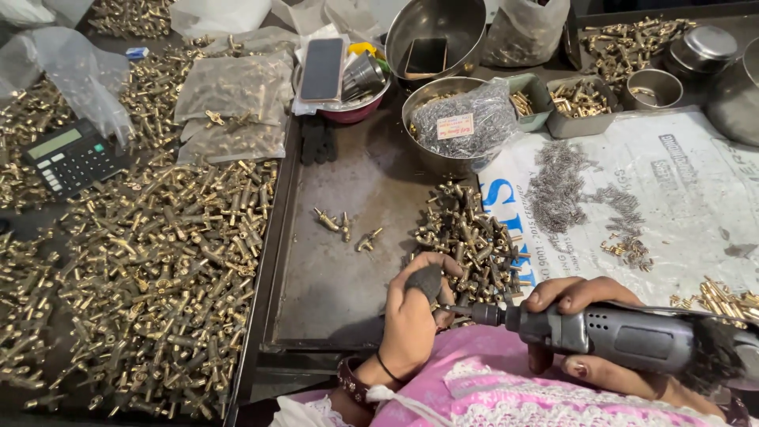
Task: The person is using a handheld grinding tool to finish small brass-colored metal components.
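Brass part hidden inside closed left hand [411, 316]; right hand [589, 336] grips grey power driver [624, 336].

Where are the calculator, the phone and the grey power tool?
calculator [73, 156], head view, on its keypad.
phone [322, 69], head view, middle of its dark screen.
grey power tool [632, 338], head view, on its body, held in the right hand [589, 332].

Small part pinched in the left hand [411, 316] hidden by its fingers, grey power driver [632, 338] cut off at right edge, tip of its bit behind the left hand's fingers, far-right steel pot [737, 91] cropped, loose screws [563, 186] too small to tell apart
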